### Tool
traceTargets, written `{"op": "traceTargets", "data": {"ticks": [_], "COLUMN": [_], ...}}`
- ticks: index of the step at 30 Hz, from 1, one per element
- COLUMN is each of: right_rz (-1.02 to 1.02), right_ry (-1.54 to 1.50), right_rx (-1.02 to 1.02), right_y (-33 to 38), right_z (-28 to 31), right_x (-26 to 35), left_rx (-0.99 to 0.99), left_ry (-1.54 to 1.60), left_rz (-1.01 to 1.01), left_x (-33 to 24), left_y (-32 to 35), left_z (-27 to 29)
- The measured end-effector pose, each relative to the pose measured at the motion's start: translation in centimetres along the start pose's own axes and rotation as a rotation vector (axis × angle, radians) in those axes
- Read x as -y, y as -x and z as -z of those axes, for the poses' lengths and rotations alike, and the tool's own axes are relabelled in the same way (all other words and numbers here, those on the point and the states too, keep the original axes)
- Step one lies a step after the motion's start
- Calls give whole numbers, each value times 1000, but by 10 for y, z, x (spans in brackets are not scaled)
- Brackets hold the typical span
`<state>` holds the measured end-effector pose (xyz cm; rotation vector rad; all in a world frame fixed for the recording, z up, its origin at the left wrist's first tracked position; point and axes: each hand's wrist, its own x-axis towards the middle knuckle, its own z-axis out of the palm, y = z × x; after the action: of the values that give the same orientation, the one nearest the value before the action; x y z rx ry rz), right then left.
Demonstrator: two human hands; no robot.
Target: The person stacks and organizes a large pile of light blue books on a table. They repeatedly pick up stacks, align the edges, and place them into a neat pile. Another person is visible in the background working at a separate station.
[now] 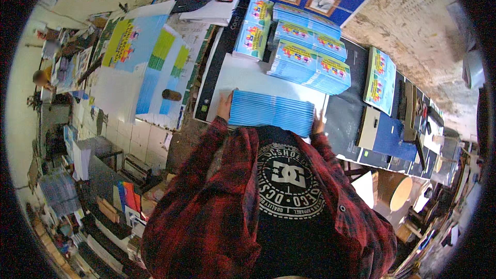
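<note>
At mid-frame, your left hand [224,106] and right hand [319,123] clamp the blue booklet stack [272,112] endwise, fingers pressed against it; keep edges square on the table [243,75].

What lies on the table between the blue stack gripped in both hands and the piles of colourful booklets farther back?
In the head view, only a bare white sheet lies between the blue stack and the booklet piles; nothing rests on that stretch.

Blue booklet stack [271,112] (spines up) on white sheet [248,76]
</note>
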<state>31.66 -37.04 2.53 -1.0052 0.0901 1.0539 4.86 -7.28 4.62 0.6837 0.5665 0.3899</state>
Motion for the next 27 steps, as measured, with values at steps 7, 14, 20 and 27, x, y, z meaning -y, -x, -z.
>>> {"op": "traceTargets", "data": {"ticks": [7,14,20,27], "right_rz": [-21,387,362,561], "right_ry": [428,1014,2125,2217], "right_rx": [-200,311,598,221], "right_y": [-8,-15,51,46], "right_z": [5,-32,-88,-78], "right_x": [9,69,97,54], "left_rx": [-165,149,635,284], "left_ry": [-532,-1504,-2184,-2248], "left_rz": [43,-364,-178,-426], "left_x": [0,-47,-77,-28], "left_y": [-27,-52,16,17], "left_z": [12,-23,-99,-86]}}
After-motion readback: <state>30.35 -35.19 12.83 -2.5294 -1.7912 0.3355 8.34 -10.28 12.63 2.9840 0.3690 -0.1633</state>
